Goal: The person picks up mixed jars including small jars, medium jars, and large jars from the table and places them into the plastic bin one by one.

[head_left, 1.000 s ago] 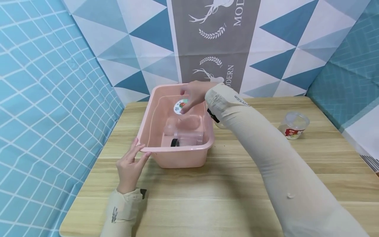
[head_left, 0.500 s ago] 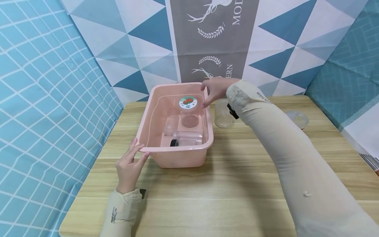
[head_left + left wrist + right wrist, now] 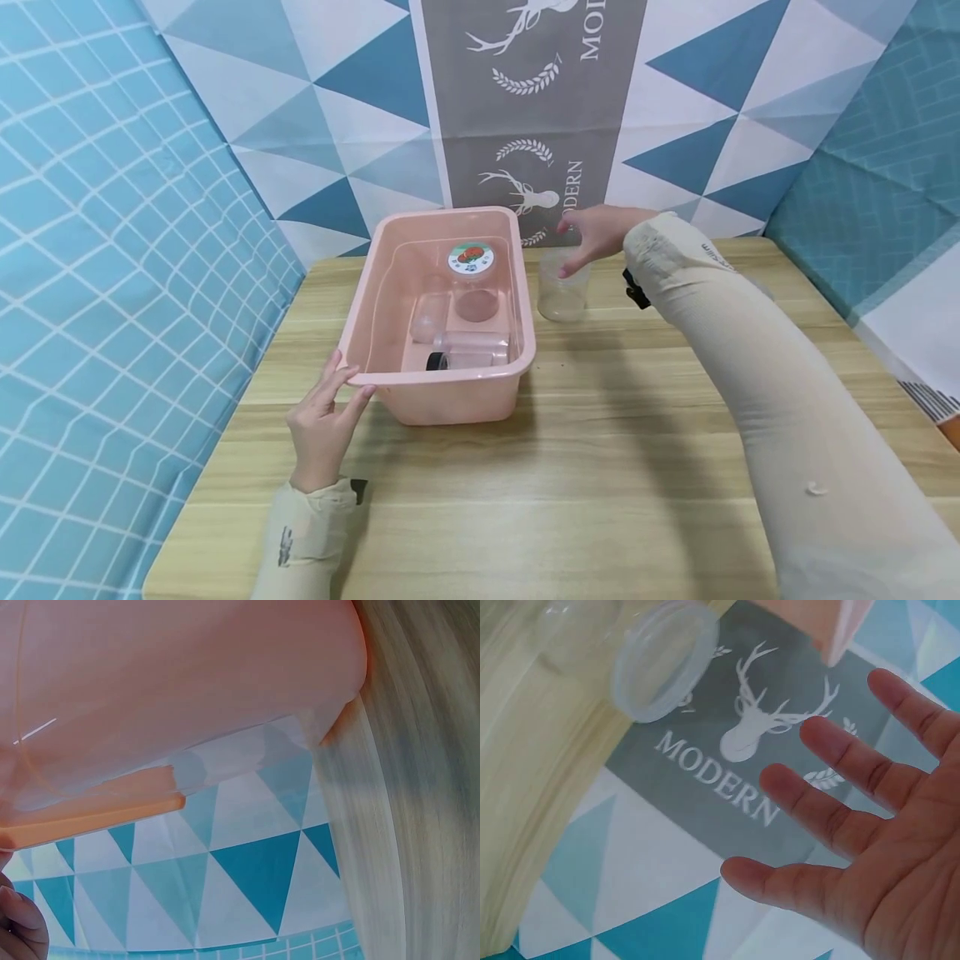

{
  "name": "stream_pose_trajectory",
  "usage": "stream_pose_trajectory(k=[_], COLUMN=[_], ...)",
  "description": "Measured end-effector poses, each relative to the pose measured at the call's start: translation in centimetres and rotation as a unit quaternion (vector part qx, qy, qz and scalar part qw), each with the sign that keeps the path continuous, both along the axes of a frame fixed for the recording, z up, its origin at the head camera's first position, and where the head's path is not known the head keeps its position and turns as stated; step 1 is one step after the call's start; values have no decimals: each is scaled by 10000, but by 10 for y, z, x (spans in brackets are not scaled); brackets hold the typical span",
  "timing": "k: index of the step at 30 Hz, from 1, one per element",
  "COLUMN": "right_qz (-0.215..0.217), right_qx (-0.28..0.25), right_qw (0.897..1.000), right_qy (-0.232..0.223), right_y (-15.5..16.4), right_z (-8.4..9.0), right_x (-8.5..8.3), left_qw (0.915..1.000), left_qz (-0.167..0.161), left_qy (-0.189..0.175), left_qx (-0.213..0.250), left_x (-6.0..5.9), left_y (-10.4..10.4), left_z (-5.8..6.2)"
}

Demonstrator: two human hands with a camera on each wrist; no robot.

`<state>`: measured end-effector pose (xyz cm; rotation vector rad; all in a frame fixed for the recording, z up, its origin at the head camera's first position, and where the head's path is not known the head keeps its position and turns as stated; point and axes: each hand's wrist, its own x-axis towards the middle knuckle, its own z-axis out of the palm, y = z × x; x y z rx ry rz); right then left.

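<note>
Our right hand (image 3: 592, 233), fingers spread, has left the pink basin (image 3: 390, 283) for the clear jar (image 3: 561, 293) just right; our left hand (image 3: 324, 421) rests straight-fingered on the rim.

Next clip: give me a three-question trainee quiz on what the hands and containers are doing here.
1. True or false: the right hand already grips the clear jar standing on the table.
2. Which part of the pink tub do the left hand's fingers touch?
A. its near left corner rim
B. its far rim
C. its inside floor
3. Fill in: the lid with the printed label sits inside the ____.

Key
1. False; the hand is open above the jar, fingers spread.
2. A
3. pink tub
</note>
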<state>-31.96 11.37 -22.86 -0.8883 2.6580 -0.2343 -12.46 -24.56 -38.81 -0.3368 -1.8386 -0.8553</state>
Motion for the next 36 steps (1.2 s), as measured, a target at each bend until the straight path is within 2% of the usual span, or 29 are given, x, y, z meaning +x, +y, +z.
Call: stream_pose_trajectory(k=[4,13,21,26,31,36], right_qz=[-36,-460,-835,-919,-1270,-1873], right_qx=[-136,-376,-293,-726,-1499,-2250], right_qw=[9999,9980,9958,9926,9801,9540], right_qy=[-8,-235,223,308,285,642], right_y=[17,68,112,129,144,161], right_z=[-8,-21,-26,-40,-55,-69], right_x=[0,6,13,22,34,44], left_qw=[10000,9999,10000,10000,10000,10000], left_qz=[38,66,44,-7,-43,-9], left_qy=[22,76,30,2,68,9], left_qx=[-22,-61,-30,16,6,-36], left_x=[0,2,0,2,2,1], left_y=[-1,-2,-3,-3,-4,-5], left_z=[0,-4,-3,-3,-2,-3])
